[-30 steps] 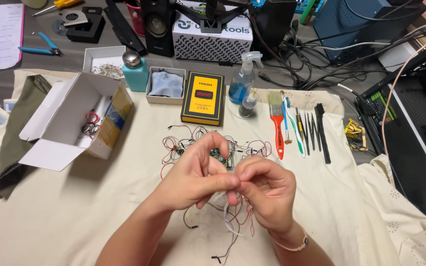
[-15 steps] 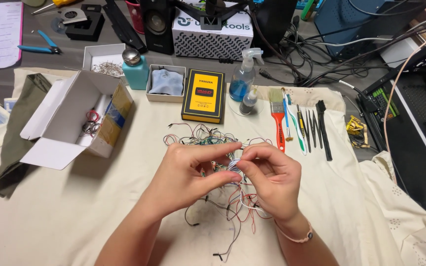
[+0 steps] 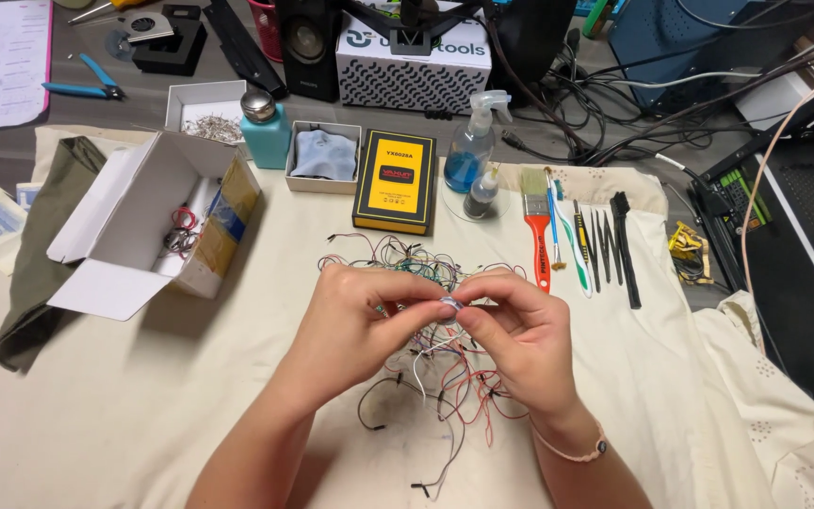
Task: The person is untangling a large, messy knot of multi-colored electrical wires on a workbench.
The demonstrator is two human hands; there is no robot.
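My left hand and my right hand meet over the middle of the cream cloth. Their fingertips pinch a small silvery part between them, with thin wires running off it. Under and behind the hands lies a loose tangle of thin coloured wires, red, black, white and green, spreading toward me on the cloth. A thin band sits on my right wrist.
An open white cardboard box lies at the left. Behind the wires: a yellow-and-black flat box, a blue spray bottle, a teal dispenser bottle. A red-handled brush, tweezers and picks lie right. Cables crowd the back right.
Both hands have stayed together over the wire tangle, shifting slightly toward me and right. The fingers have reworked their pinch on the small part.
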